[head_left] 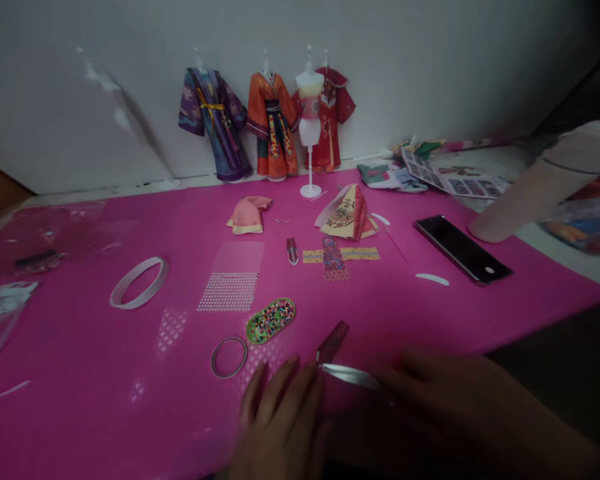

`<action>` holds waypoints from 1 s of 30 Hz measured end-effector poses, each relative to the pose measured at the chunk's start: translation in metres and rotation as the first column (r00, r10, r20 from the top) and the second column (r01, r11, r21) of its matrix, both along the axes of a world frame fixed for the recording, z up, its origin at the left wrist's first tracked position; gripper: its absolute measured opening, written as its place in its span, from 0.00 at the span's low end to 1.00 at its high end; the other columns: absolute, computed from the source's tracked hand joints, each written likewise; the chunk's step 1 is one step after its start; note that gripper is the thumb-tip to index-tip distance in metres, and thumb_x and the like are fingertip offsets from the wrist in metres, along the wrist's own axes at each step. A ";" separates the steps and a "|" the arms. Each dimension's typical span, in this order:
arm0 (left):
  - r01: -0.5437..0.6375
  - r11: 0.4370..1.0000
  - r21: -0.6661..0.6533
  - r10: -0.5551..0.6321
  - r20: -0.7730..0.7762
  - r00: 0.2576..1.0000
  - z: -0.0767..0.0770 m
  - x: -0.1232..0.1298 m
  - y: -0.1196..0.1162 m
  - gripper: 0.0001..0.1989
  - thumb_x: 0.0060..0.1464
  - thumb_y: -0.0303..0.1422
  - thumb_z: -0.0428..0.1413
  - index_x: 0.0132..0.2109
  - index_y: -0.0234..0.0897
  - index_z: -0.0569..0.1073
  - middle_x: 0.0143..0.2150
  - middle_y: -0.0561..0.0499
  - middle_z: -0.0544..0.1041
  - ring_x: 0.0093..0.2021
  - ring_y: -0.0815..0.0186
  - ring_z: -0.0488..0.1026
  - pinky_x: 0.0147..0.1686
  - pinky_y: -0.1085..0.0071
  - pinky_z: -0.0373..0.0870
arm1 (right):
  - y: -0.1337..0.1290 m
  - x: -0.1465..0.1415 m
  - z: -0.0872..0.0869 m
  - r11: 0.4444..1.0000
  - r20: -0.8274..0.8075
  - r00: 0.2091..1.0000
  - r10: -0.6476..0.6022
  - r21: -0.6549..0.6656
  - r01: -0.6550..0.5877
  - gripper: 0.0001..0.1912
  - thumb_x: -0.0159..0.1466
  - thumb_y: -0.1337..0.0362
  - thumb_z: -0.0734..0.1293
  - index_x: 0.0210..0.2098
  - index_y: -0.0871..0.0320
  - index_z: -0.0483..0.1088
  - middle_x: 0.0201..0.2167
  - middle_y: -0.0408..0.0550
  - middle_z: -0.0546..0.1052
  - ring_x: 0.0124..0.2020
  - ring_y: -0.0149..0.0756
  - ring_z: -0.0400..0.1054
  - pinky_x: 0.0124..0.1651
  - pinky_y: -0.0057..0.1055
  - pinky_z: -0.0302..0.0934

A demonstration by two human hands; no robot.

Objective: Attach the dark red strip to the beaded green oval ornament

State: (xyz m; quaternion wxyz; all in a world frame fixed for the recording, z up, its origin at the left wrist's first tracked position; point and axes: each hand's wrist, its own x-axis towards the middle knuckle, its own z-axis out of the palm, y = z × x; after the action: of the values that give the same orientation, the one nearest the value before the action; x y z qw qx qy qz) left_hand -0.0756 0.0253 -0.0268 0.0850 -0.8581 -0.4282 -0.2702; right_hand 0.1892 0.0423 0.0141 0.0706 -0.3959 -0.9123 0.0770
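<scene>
My left hand [285, 413] lies flat at the front of the pink table, fingers slightly apart, its fingertips beside the lower end of a dark red patterned fabric piece [334, 341]. From the right, my right hand [420, 387] holds silver tweezers [353, 375], whose tip touches the lower end of that piece. Just beyond my left hand are a green oval tray of colourful beads [271, 321] and a roll of tape [229, 357]. A similar small red piece [293, 251] lies farther back, near a cross of patterned strips [334, 257].
Small dressed mannequins stand along the wall, with a bare-shouldered one [310, 127] among them. A black phone [463, 250] and a pale bottle [530, 187] are at the right. A white ring [140, 283] and a gem sheet [231, 277] lie left of centre.
</scene>
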 end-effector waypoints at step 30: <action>-0.001 1.000 -0.001 0.001 0.004 1.000 0.001 0.001 0.000 0.11 0.66 0.33 0.52 0.49 0.39 0.77 0.47 0.55 0.84 0.50 0.61 0.75 0.67 0.67 0.48 | 0.007 0.004 -0.007 1.000 -0.020 1.000 0.002 -0.018 -0.003 0.15 0.61 0.73 0.65 0.44 0.48 0.68 0.31 0.38 0.75 0.21 0.35 0.67 0.22 0.33 0.42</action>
State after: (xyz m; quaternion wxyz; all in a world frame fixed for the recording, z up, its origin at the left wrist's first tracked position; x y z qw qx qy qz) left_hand -0.0746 0.0256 -0.0254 0.0838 -0.8575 -0.4289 -0.2716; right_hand 0.1930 0.0492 0.0075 0.0761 -0.3945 -0.9113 0.0894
